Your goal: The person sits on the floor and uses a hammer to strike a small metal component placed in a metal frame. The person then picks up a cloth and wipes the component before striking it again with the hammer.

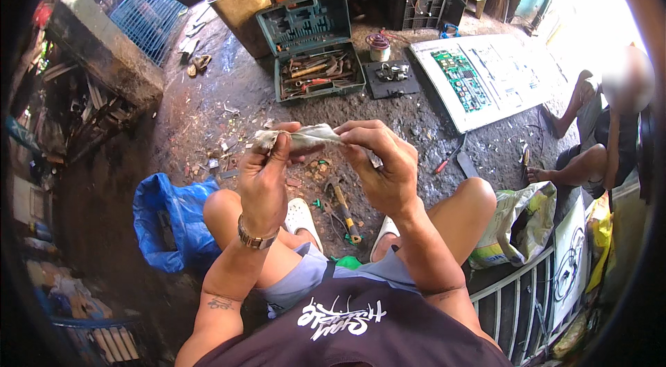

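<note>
Both hands — left hand (266,171), right hand (380,167) — pinching a crumpled grey-white rag (305,137), open green toolbox (312,44) beyond

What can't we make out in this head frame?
- Pale crumpled piece, head view: its ends are covered by the left hand and right hand; what it is cannot be told.
- Open toolbox: the tools inside are too small to tell apart.
- Hammer on the floor: its head is partly hidden behind the right hand.
- Seated person: cut off by the fisheye rim.
</note>
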Tool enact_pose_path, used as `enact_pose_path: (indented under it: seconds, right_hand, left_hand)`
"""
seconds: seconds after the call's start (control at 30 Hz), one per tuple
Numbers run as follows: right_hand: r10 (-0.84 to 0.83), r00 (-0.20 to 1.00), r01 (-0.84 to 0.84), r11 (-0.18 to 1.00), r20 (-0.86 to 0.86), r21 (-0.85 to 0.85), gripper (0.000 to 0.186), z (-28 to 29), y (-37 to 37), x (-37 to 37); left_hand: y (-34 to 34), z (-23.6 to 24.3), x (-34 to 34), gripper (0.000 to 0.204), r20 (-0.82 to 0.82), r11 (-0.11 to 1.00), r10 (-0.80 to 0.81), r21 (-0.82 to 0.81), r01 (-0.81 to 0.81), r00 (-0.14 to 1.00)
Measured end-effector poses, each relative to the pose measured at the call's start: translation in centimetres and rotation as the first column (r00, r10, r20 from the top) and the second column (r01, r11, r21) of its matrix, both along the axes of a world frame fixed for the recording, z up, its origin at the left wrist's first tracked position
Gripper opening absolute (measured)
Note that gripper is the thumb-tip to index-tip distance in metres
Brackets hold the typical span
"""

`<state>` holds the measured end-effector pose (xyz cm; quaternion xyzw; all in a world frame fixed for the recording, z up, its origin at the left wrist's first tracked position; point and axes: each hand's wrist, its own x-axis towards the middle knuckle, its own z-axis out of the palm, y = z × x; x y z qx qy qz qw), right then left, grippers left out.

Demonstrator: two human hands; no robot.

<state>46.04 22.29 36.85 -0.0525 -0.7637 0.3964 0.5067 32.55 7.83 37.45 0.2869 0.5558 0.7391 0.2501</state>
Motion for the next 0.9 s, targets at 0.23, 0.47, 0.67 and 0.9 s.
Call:
enact_pose_path:
  seconds: [0.23, 0.47, 0.67, 0.9]
  right_hand:
    - [-0.055, 0.997, 0.064, 0.98, -0.049, 0.189, 0.026, -1.0, 1.1, 0.4]
    - [-0.077, 0.997, 0.079, 0.978, -0.016, 0.195, 0.024, -2.4, 0.9, 0.4]
    - [0.005, 1.0, -0.006, 0.983, -0.002, -0.182, 0.018, -4.2, -1.2, -0.2]
    - [0.266, 0.957, -0.269, 0.66, -0.117, -0.702, 0.029, -3.9, -3.3, 0.7]
  left_hand:
    - [-0.3, 0.2, 0.4, 0.024, 0.257, 0.971, -0.205, 0.173, 0.164, 0.944]
    - [-0.8, 0.3, 0.4, 0.023, 0.32, 0.968, -0.242, 0.148, 0.204, 0.916]
    - [-0.7, -1.0, 1.3, 0.022, 0.31, 0.958, -0.268, 0.185, 0.219, 0.912]
    - [0.0, -2.1, 2.9, 0.023, 0.152, 0.929, -0.272, 0.298, 0.219, 0.95]
